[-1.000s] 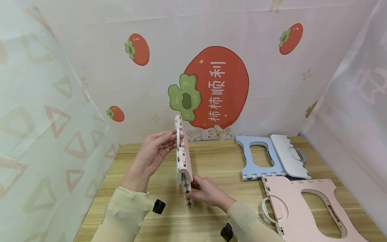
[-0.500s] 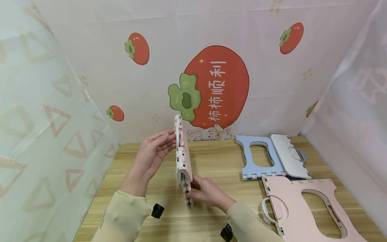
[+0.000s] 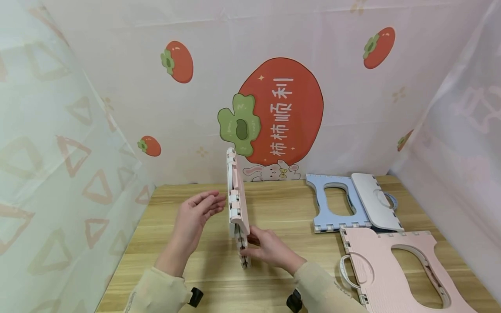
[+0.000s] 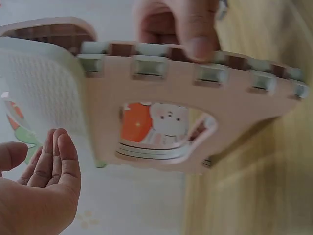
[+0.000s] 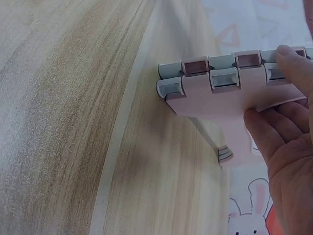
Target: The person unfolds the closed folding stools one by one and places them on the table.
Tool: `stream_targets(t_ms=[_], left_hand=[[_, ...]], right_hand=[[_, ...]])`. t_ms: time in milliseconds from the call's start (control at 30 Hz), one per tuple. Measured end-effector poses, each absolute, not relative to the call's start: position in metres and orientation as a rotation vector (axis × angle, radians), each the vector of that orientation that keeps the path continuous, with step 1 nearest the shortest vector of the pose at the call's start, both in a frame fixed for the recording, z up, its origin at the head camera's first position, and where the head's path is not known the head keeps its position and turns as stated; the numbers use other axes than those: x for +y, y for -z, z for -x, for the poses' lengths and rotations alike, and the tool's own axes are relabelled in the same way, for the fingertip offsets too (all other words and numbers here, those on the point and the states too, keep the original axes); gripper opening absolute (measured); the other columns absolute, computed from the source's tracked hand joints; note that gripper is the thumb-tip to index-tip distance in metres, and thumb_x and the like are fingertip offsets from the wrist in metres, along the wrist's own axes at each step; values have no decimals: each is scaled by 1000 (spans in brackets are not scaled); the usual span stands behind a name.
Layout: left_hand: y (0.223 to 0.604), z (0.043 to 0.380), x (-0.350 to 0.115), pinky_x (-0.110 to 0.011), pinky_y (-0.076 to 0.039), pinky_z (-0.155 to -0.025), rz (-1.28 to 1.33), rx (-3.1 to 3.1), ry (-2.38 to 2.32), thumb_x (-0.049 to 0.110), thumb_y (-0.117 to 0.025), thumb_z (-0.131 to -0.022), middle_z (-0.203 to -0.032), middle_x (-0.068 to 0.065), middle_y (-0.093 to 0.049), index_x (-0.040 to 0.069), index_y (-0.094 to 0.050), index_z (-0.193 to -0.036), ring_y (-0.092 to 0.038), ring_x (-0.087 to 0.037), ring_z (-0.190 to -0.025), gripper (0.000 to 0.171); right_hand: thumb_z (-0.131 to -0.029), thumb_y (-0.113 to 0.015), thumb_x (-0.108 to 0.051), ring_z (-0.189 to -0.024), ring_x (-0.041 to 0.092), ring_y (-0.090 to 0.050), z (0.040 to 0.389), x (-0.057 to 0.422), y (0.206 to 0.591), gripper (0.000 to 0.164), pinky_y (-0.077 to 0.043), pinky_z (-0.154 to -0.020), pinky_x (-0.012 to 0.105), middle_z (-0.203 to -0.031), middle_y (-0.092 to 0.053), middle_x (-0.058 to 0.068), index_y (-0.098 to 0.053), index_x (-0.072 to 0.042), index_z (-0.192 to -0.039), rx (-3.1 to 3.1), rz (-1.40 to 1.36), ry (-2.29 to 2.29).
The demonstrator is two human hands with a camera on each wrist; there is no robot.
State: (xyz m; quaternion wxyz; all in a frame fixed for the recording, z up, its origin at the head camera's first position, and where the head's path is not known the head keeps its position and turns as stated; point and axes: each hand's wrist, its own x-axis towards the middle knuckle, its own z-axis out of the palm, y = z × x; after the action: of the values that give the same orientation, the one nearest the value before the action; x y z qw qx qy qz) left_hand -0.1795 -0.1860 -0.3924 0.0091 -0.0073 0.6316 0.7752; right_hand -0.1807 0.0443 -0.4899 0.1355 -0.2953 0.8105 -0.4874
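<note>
— Where does our stool (image 3: 240, 208) lie from our left hand (image 3: 192, 219)?

— At 2 o'clock, seen from the head, just beside the fingertips with a narrow gap showing. Those fingers are nearly straight and hold nothing.

— And our right hand (image 3: 272, 250)?

— The nearer of the 2. It grips the stool's near end, thumb over the hinged edge and fingers against the pink face. From there, most of the stool lies toward 11 o'clock.

— How does its long axis run?

— From 6 o'clock to 12 o'clock, away from us. We have it on edge over the middle of the table (image 3: 274, 200); we can't tell whether its bottom meets the wood.

— How does it look to us?

— Pale pink, with white hinge blocks along the edges and a rounded cutout that lets the backdrop's rabbit show through. At the far end a white textured panel (image 4: 44, 83) stands at an angle to the pink, so we judge it only partly folded.

— Anything around it?

— The blue stool (image 3: 358, 204) at 3 o'clock and the pink stool (image 3: 381, 274) at 4 o'clock, both lying flat.
</note>
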Motion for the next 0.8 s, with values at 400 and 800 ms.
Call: stream_targets(t_ms=[400,800], left_hand=[[433,153,-182,-43,-53,-103,37,2283,-2002,21,-70,-97,-112,-11,-75,2,-69,-125,-71,-27,-104,34],[452,139,-173,-39,-55,-100,-168,2354,-1797,24,-77,-91,-126,-15,-70,2,-61,-137,-65,-32,-118,53]], right_hand=[[-92,-78,-23,-125,21,-64,180,45,489,47,-52,-102,24,-136,-66,10,-59,-13,-134,2340,874,1431],[-92,-78,-22,-124,20,-64,179,46,490,42,-52,-103,27,-133,-68,8,-61,-14,-129,2359,919,1435]])
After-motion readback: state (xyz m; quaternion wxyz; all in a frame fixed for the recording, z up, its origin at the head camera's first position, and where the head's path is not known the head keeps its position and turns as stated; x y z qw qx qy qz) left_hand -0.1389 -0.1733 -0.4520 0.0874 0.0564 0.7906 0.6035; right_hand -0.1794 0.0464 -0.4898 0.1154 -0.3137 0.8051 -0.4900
